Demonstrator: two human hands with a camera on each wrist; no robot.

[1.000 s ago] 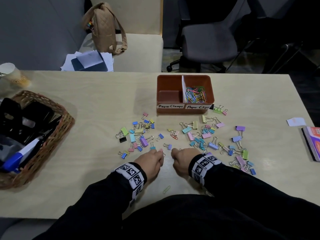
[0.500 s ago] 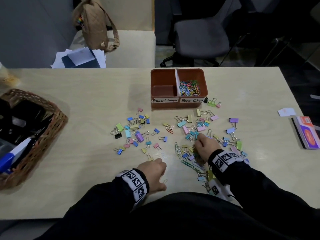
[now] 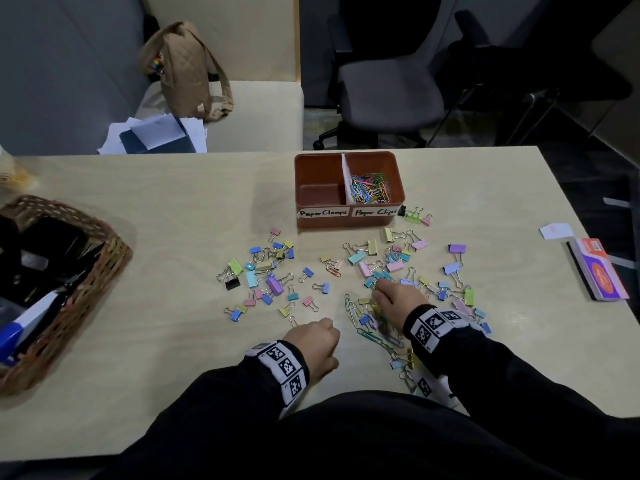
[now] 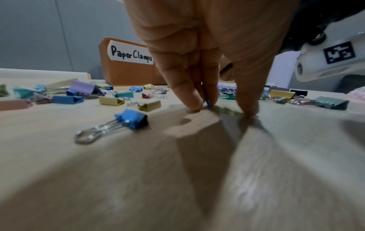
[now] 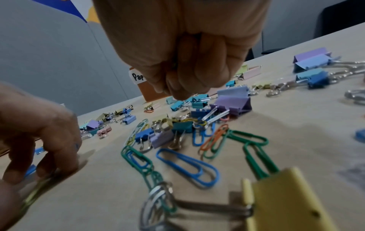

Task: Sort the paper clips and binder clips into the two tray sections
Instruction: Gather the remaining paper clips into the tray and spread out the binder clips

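Several clips: coloured wire paper clips (image 3: 375, 332) now lie loose on the pale wooden desk (image 3: 173, 237) beside pastel binder clips (image 3: 270, 271); sorting continues.
Tray: brown two-section tray (image 3: 348, 221), right section filled.
Right hand (image 3: 394, 299): fisted, moved forward; contents unclear.
Left hand (image 3: 313, 341): pinching a clip flat on the desk.

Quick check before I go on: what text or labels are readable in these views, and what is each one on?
"Paper Clamps": white label on the front of the tray, under the left section.
"Paper Clips": white label under the right section.
Booklet at the table's right edge: print too blurred to read.
Wristbands: square code markers, no words.
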